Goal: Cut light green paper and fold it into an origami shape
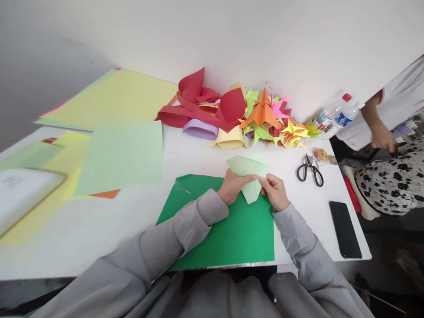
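Observation:
A pale green folded paper is held up between my two hands, above the far edge of a green sheet. My left hand grips the paper from the left, with the thumb laid along its middle. From the right, my right hand pinches the same paper near its centre, fingers curled. One pointed part of the paper hangs down between the hands. The fingers behind the paper are partly hidden.
Folded paper figures and red paper strips lie along the wall. Scissors, a black phone and plastic bottles are on the right. Large paper sheets cover the left. A person is beyond the right edge.

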A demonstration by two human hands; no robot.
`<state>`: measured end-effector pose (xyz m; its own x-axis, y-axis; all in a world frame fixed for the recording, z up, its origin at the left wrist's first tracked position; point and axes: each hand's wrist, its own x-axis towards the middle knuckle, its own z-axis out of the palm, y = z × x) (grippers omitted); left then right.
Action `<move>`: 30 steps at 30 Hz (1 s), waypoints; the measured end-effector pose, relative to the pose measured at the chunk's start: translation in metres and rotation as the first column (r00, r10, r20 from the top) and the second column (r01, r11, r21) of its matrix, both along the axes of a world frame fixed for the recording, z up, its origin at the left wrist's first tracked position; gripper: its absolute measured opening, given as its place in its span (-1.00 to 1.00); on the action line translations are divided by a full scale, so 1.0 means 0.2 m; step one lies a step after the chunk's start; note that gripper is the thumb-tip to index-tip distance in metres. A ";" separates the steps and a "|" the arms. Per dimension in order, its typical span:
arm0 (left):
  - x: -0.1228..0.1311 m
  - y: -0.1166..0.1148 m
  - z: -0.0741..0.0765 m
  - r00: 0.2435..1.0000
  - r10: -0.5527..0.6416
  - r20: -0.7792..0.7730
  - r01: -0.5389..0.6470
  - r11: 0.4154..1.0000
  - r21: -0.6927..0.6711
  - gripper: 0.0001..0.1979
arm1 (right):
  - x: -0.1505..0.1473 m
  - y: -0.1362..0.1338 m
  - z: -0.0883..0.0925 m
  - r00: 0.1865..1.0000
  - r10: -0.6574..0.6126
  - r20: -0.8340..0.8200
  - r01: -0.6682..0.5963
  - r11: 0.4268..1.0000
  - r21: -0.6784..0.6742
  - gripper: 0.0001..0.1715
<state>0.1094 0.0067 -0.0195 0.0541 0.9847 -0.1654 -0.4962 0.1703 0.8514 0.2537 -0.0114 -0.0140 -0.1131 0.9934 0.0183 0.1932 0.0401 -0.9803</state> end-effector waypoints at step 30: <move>-0.09 0.06 0.08 0.867 -0.439 0.236 0.473 0.875 -0.108 -0.35 | 0.05 0.04 0.02 0.941 -0.156 -0.300 0.102 0.977 -0.187 -0.69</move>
<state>0.0916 0.0185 -0.0029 0.5388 0.8036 -0.2530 -0.4853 0.5415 0.6865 0.2633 -0.0037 -0.0094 0.0007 0.9909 -0.1344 -0.1300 -0.1332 -0.9825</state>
